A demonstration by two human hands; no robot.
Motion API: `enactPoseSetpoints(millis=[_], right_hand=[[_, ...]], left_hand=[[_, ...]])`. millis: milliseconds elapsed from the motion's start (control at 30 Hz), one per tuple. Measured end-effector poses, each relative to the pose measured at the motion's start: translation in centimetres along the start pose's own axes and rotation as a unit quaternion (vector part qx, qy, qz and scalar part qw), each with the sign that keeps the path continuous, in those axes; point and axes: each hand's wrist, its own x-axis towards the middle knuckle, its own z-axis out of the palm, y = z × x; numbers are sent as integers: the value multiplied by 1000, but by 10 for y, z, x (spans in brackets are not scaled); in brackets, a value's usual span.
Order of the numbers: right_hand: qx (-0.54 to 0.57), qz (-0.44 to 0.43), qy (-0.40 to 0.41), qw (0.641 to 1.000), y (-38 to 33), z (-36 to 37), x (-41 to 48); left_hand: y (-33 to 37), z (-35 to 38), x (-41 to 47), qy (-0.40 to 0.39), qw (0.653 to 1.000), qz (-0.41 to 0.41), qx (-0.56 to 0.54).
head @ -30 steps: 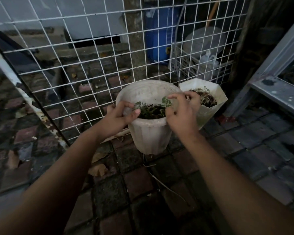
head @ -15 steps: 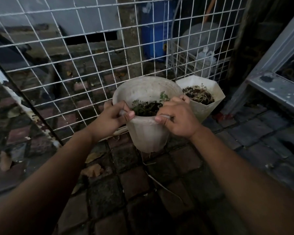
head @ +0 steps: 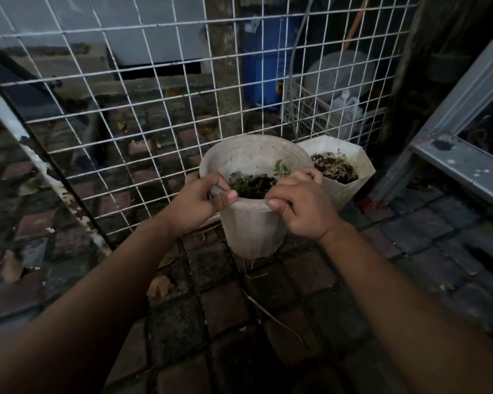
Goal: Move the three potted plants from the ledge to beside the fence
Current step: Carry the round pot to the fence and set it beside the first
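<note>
A round white pot (head: 251, 231) with dark soil and small green sprouts stands on the brick paving, right against the white wire fence (head: 143, 109). My left hand (head: 202, 203) grips its near rim on the left, thumb over the edge. On the right of that rim my right hand (head: 302, 206) pinches it with thumb and fingers. Directly behind and to the right sits a white faceted pot (head: 350, 191) holding soil and dry stems, also by the fence. A third pot is not in view.
Wet brick paving (head: 225, 308) with fallen leaves spreads below. A grey metal window frame and ledge (head: 464, 163) juts in at the right. Behind the fence are a blue drum (head: 265, 61), a white crate (head: 319, 115) and a concrete post.
My right hand came off the far rim and now pinches the near rim. The left hand tightened its hold. The pot sits closer to the fence.
</note>
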Motion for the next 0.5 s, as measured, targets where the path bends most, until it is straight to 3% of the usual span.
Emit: enactPoseSetpoints(millis=[167,367,500], right_hand=[[-37,-22,26,999,-14,9,-3],[1,-50,35,998,0,6,-1],[27,-29,23,999,9,3,10]], left_hand=[[-18,-8,-3,-26,998,30,38],[-16,5,-5,11,997,75,34],[-6,5,2,23,997,61,31]])
